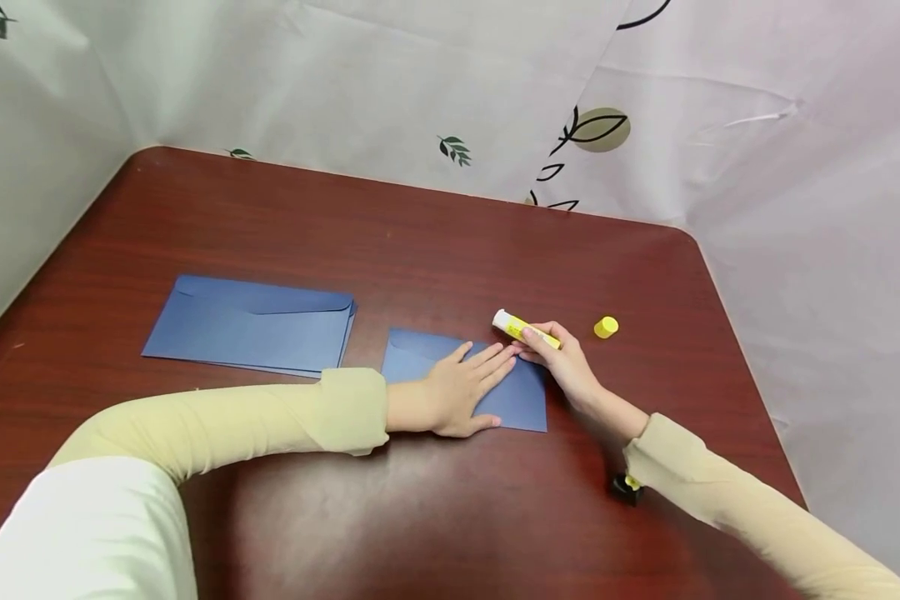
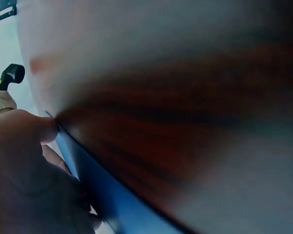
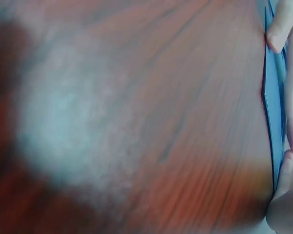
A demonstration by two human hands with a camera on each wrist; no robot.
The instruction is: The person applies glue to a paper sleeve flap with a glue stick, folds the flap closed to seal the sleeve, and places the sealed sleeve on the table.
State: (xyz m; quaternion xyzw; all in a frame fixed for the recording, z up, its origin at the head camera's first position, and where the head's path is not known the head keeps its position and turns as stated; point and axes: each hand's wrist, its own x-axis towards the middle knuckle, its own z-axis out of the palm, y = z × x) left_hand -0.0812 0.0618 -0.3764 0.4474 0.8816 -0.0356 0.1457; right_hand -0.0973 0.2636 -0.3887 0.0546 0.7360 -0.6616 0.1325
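Note:
A blue envelope (image 1: 525, 398) lies on the table in the head view. My left hand (image 1: 461, 392) rests on it with spread, straight fingers, covering its middle. At the envelope's upper right corner, my right hand (image 1: 566, 367) grips a yellow and white glue stick (image 1: 512, 325), its white end pointing up and left. The right fingertips come close to the left ones; whether they touch is unclear. In the left wrist view the left hand (image 2: 24, 170) sits along the envelope's edge (image 2: 122, 200). The right wrist view catches part of the right hand (image 3: 288, 209) at its border.
A small stack of blue envelopes (image 1: 255, 325) lies to the left on the brown table (image 1: 390, 225). The yellow cap (image 1: 606, 327) stands right of the right hand. White patterned sheeting (image 1: 345, 92) borders the table's far side and both flanks.

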